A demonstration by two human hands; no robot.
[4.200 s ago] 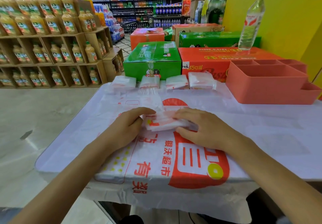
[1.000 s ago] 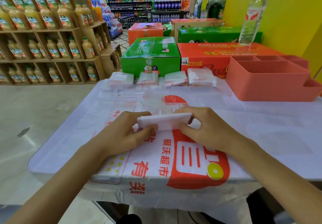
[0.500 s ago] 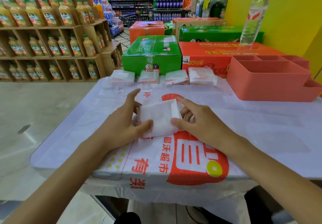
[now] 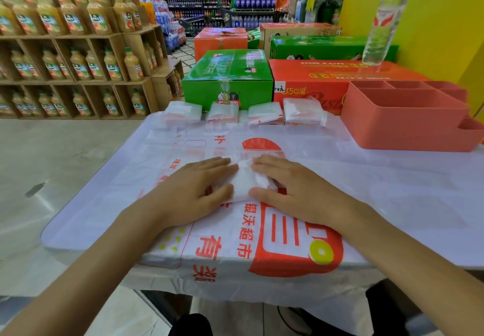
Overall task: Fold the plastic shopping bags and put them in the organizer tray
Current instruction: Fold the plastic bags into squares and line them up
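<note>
Both hands lie flat, fingers straight, on a small folded plastic bag (image 4: pixel 243 181) near the middle of the tabletop (image 4: pixel 392 191). The left hand (image 4: pixel 193 191) covers the bag's left side and the right hand (image 4: pixel 296 191) its right side, fingertips nearly meeting over the top; neither hand curls round it. The folded bag rests on a large unfolded shopping bag (image 4: pixel 235 244), white with red print and a yellow dot, spread flat and hanging over the near edge.

Along the far edge lie four folded bags in a row: one (image 4: pixel 182 112), a second (image 4: pixel 222 113), a third (image 4: pixel 265 114) and a fourth (image 4: pixel 303 113), close beside each other. At the far right corner stands the coral organizer tray (image 4: pixel 408 129), with several compartments. Beyond the far edge sit a green carton (image 4: pixel 227 76) and an orange carton (image 4: pixel 322 81); a clear water bottle (image 4: pixel 382 21) stands upright on the orange one.
</note>
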